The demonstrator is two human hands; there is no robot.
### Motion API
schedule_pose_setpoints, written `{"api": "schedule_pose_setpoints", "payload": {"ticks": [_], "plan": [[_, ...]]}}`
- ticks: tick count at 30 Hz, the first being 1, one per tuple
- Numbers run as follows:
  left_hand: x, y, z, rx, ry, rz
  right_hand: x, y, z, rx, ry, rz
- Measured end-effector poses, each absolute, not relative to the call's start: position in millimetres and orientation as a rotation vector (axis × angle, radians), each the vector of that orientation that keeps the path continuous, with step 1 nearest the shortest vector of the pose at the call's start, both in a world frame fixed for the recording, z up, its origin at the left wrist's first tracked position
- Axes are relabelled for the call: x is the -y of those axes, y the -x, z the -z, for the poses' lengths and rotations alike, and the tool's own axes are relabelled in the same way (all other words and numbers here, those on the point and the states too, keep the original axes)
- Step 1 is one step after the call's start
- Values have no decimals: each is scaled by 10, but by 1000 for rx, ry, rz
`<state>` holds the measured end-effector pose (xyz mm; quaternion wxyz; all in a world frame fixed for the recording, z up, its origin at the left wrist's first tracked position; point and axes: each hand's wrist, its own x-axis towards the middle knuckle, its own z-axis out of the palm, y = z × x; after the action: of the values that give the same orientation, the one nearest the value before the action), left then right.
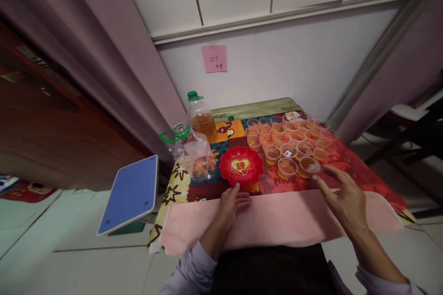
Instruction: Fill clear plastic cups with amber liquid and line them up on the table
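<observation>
My left hand (231, 205) rests at the pink towel (277, 214) along the table's near edge. Its thumb points up at the rim of a red scalloped bowl (241, 166) with a yellow heart print, and its loosely bent fingers hold nothing. To the right, my right hand (344, 198) is open, thumb and forefinger apart, beside the nearest clear plastic cup (309, 167) of amber drink. I cannot tell whether the fingertips touch that cup. Another filled cup (287, 168) stands just left of it, and several more are in rows behind.
At the table's left stand an uncapped clear jug (199, 163) with a green handle and a capped jug (204, 124) part full of amber liquid. A green cap (231, 118) lies farther back. A blue stool (131, 193) is left of the table; a wall rises behind.
</observation>
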<state>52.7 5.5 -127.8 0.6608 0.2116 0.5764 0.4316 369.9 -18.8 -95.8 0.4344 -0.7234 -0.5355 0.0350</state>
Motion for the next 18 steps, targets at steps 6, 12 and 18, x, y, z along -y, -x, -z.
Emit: {"api": "schedule_pose_setpoints", "payload": {"ticks": [6,12,18], "plan": [[-11,-515,1243,-1263,-501,-911,235,-3535,905,1320,1739,-97],[347,-465,1132,-1214,-697,-885,393,-2961,899,1318,1533,-505],[597,-489,1072,-1248,-821,-1053,614,-2186,1067,1329,1247,-1069]]}}
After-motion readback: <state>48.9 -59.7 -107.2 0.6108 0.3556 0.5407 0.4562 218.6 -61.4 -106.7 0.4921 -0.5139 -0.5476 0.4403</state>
